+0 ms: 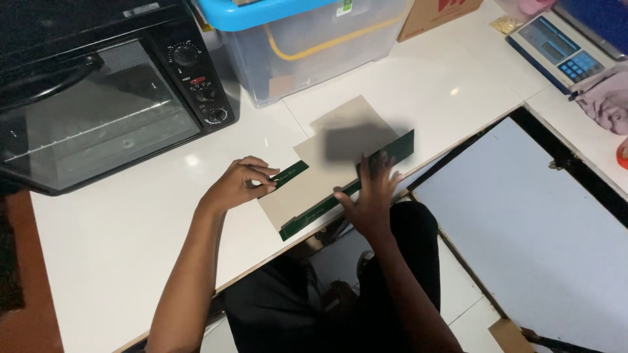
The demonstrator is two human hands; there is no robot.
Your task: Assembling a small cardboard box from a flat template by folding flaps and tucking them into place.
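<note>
Two bare hands work on a flat, unfolded cardboard box blank (307, 186), grey-brown inside with dark green flaps, lying on the white desk (111, 235) close to its front edge.

At the far left, in the desk's back left corner, stands a black toaster oven (98, 98) with a glass door and a column of knobs on its right side. Just right of it, along the back edge, sits a clear plastic storage bin (307, 46) with a blue lid.

The left hand (235, 186) rests on the desk near the front edge, fingers curled and pinching the short green flap (289, 174) at the blank's left end between thumb and fingertips. The blank stretches from there toward the right, its long green flap (314, 212) running parallel to the desk's front edge; a blurred dark panel of it is lifted near its far end.

The right hand (373, 199) lies over the blank's front edge, fingers spread wide and pressing flat on the cardboard, gripping nothing that shows.

Further right, past the desk's right edge, a large pale board (536, 222) lies lower down. Beyond it, on another white surface at the back right corner, stands a blue and white digital scale (556, 49), with a crumpled pinkish cloth (608, 98) beside it.
</note>
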